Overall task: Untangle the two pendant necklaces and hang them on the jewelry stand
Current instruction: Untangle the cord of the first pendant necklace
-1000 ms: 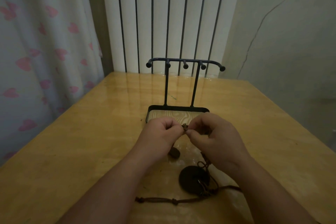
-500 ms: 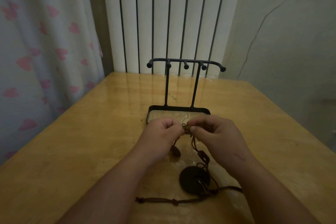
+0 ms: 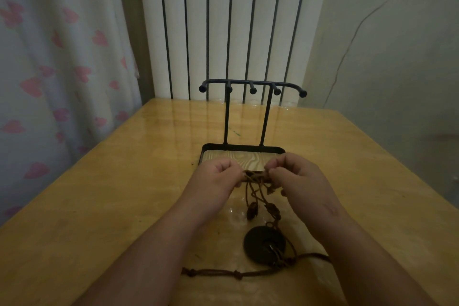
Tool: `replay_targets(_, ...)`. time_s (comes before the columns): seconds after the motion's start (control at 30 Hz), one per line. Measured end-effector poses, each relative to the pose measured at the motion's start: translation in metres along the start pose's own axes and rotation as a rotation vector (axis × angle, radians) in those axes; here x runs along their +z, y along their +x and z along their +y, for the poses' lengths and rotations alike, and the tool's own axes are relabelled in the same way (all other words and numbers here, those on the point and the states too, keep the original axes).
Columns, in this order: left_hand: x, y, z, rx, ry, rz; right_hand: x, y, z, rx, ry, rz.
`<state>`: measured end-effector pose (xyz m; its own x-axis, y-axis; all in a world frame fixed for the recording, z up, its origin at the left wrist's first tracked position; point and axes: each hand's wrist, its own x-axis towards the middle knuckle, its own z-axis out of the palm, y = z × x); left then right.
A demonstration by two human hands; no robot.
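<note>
Through the head camera I saw both hands held up just in front of the black wire jewelry stand with a wood-grain tray base (image 3: pixel 265 117), well below its bar of ball-tipped hooks.

The left hand (image 3: pixel 218 176) was curled, its thumb and fingers pinching one end of a short stretch of the tangled brown cord necklaces (image 3: pixel 255 177). The right hand (image 3: pixel 298 181) pinched the other end in the same way, so that stretch ran roughly level between the two fists.

From there several thin strands dropped down, twisted round one another. One carried a small dark oval pendant (image 3: pixel 252 210) that hung above the tabletop; another passed through a knotted wrap just to the right of it. The strands ended at a flat dark round disc pendant (image 3: pixel 260 243), which lay on the glossy yellow wooden table (image 3: pixel 99 206) between my forearms. One knotted length of cord (image 3: pixel 223 274) lay flat on the table and ran left from the disc.

Behind the stand stood a white ribbed radiator (image 3: pixel 218 20). A pale curtain printed with pink hearts (image 3: pixel 49 57) hung to the left.
</note>
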<state>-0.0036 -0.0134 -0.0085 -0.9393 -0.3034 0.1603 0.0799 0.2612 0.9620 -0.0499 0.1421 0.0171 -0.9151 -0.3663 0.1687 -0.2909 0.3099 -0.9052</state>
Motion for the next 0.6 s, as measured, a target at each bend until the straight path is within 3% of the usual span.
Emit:
replay_targets(0.2,0.0010,0.0003,-0.0014,0.001,0.001,-0.003,0.0014,-0.0013,0.0012,-0.124,-0.183,-0.111)
replay_targets(0.6,0.0025,-0.0012,-0.0008,-0.001,-0.047,-0.013,0.0074,-0.0019,0.0060,-0.141,-0.366,-0.117)
